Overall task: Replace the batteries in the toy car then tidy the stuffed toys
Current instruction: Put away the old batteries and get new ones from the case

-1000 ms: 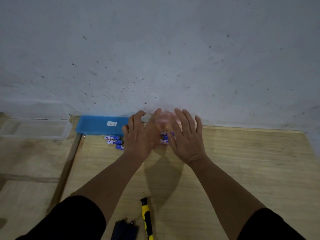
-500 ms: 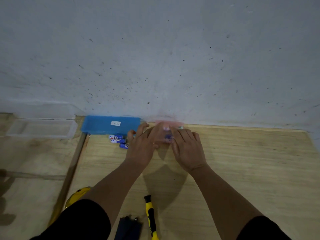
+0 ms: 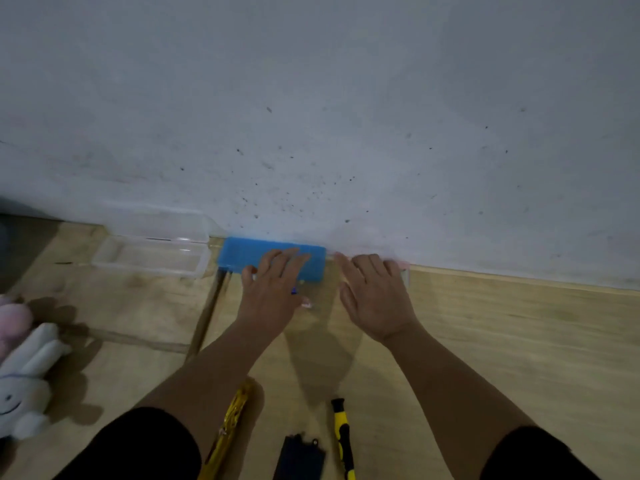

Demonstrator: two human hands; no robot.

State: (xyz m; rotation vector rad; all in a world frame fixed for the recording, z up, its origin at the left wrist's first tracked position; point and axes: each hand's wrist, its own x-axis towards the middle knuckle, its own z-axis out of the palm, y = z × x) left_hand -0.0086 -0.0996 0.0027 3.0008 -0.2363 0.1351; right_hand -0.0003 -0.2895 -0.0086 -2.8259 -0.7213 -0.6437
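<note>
Head view: both hands reach to twelve o'clock, where the pale wooden floor meets the grey speckled wall. The left hand lies flat, fingers straight and fairly close together, over the near edge of a flat blue plastic case; a scrap of blue under its palm may be a battery, but it is too hidden to be sure. The right hand is spread wide, palm down, over something pale pink at the wall, which is blurred; whether it holds it I cannot tell. At eleven o'clock sits an open clear plastic box. Near six o'clock lie a yellow-and-black screwdriver, a dark flat cover-like piece and a shiny gold object, possibly the toy car. At eight o'clock the white plush rabbit and a pink plush toy lie loose on the floor.

Judgement: with the tool and cover out, the battery swap looks under way, and the stuffed toys are not yet tidied.
</note>
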